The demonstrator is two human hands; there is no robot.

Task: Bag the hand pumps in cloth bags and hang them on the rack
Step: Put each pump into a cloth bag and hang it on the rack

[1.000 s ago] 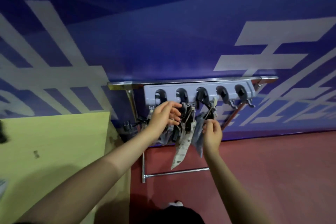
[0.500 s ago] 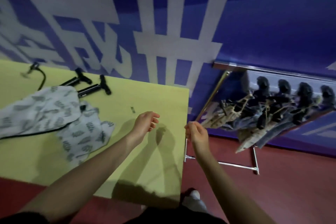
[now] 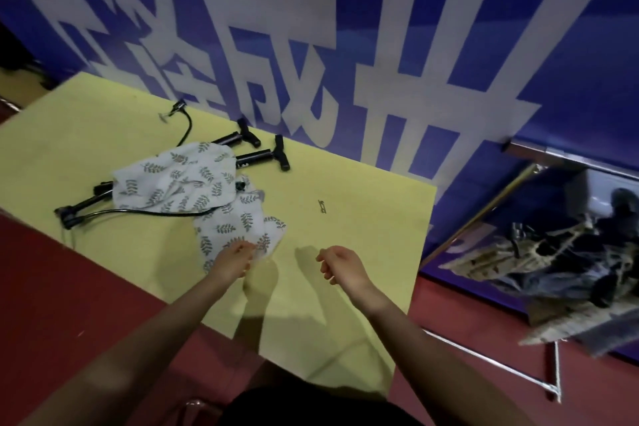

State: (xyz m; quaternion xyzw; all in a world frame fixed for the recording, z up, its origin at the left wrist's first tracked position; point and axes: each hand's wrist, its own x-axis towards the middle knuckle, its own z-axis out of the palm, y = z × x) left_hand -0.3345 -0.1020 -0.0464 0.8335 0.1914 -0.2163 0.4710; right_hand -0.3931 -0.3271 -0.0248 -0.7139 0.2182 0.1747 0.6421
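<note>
Where the yellow table (image 3: 363,218) carries the work, two soft white cloth bags (image 3: 193,183) with a leaf print lie crumpled mid-surface, overlapping. Under and beside them sit slim black hand pumps (image 3: 254,159) with T-shaped handles and a thin black hose (image 3: 148,214) curving out. Left hand (image 3: 232,261) is at the near corner of the lower bag, fingertips seemingly pinching the fabric, though blur makes that unsure. Right hand (image 3: 340,264) hovers apart over bare tabletop, fingers loosely curled, holding nothing. Far right, a metal-framed rack (image 3: 529,150) holds blurred bagged pumps (image 3: 567,259) hanging in a bunch.
</note>
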